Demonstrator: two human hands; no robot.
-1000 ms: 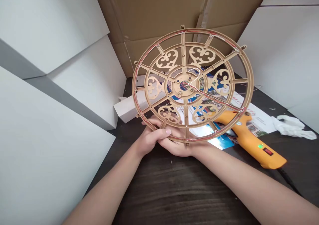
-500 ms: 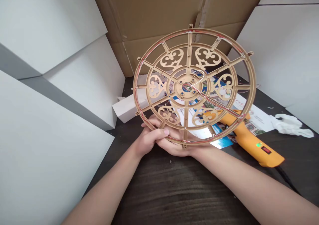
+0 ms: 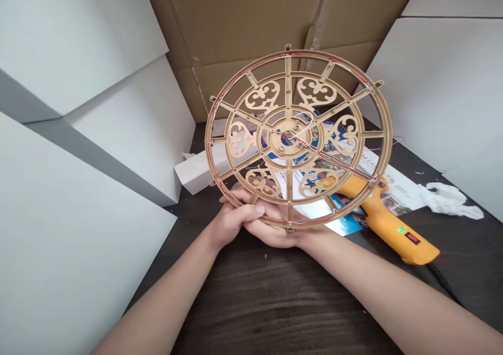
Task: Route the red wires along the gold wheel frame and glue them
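Left fingers (image 3: 250,213) and right fingers (image 3: 262,230) around gold wheel (image 3: 288,124) above dark tabletop (image 3: 243,297), cardboard (image 3: 243,20) behind

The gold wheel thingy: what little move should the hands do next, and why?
Perhaps the left hand should press the white wire down: it loops loosely over the middle of the gold wheel, while the red wire lies along a spoke.

Gold scroll-patterned wheel (image 3: 288,123), red-and-white wires (image 3: 338,161)

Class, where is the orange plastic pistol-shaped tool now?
In the head view, the tool lies right of centre, partly behind the round gold openwork frame, left of the crumpled white wad.
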